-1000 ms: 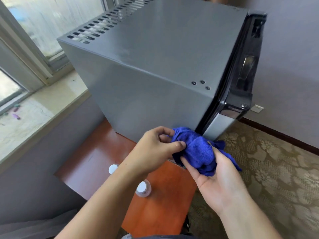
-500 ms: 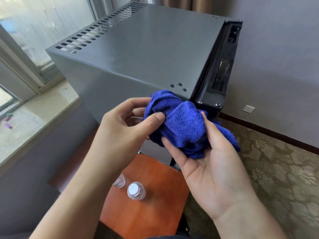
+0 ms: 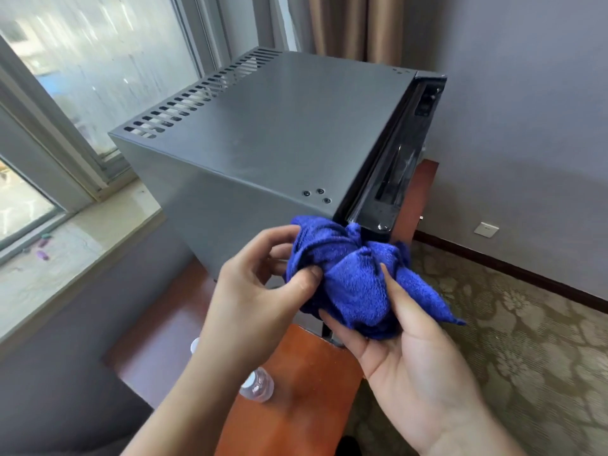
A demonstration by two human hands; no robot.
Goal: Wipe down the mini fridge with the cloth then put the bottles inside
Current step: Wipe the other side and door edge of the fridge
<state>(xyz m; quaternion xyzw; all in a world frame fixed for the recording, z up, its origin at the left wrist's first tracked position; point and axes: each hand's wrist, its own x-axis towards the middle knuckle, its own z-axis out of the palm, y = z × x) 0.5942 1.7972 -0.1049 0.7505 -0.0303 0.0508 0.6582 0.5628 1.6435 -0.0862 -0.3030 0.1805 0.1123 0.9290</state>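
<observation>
the mini fridge (image 3: 279, 133) stood on the far part of a red-brown table (image 3: 296, 390), grey body, its black door (image 3: 404, 153) on the right side and facing the wall. a row of vent slots ran along the top's far-left edge, and three screws sat near its closest corner.

the blue cloth (image 3: 355, 284) was bunched and held in the air in front of that near corner, just below the screws - contact with the fridge could not be told. the left hand (image 3: 260, 291) pinched a fold on the cloth's left side between thumb and curled fingers. the right hand (image 3: 411, 350) lay palm up beneath the bundle, fingers cupped round its underside and thumb pressed on top; one loose corner of cloth hung off to the right.

one clear bottle (image 3: 256, 386) with a white cap stood upright on the table toward the near-left edge, partly covered by the left forearm. a second white cap (image 3: 195, 345) showed just left of that forearm - the rest was hidden.

a stone window sill (image 3: 75, 238) ran along the left; patterned carpet (image 3: 526, 340) lay to the right.
</observation>
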